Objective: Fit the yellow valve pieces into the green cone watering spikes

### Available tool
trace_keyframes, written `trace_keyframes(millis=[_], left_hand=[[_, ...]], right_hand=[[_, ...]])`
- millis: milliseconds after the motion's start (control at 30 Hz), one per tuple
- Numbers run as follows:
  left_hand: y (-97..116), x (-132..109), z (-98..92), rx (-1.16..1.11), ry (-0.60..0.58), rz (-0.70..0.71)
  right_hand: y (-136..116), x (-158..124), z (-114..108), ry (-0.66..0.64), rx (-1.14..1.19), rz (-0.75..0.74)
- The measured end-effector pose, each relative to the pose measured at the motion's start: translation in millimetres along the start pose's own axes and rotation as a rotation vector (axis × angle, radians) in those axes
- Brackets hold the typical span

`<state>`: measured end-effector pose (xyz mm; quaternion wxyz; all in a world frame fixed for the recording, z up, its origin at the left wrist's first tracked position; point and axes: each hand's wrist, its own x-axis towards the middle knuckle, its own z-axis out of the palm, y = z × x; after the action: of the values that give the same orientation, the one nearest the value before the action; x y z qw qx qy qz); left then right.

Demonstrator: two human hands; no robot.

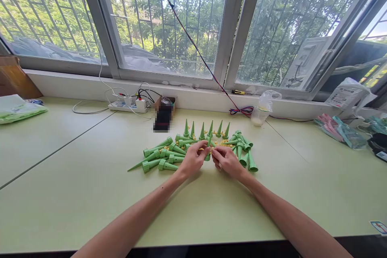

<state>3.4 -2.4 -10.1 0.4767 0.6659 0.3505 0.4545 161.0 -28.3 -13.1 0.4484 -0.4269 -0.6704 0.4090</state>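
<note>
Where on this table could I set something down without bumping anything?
The table is bare between the left pile of green cones and the green-and-white bag, and between the right pile and the pink and teal packages. The front strip between the forearms is open too. Crowded: around the left hand and right hand, with cones either side and upright ones behind.

The left hand holds a green spike point-up, the right hand just beside it.
</note>
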Motion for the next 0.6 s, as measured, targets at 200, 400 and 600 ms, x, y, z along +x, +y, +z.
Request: trace_keyframes(millis=[200,400,600], left_hand=[[1.7,0.9,-0.5,-0.053,-0.034,-0.037],[0.9,2.1,-2.5,-0.154,-0.104,-0.103],[0.6,3.0,-4.2,-0.203,-0.125,-0.147]], right_hand=[[-3.7,-1.9,-3.9,0.058,-0.268,-0.158],[-3.4,-0.8,-5.3,0.087,-0.494,-0.324],[-0.6,-0.3,-2.6,0.115,-0.522,-0.339]])
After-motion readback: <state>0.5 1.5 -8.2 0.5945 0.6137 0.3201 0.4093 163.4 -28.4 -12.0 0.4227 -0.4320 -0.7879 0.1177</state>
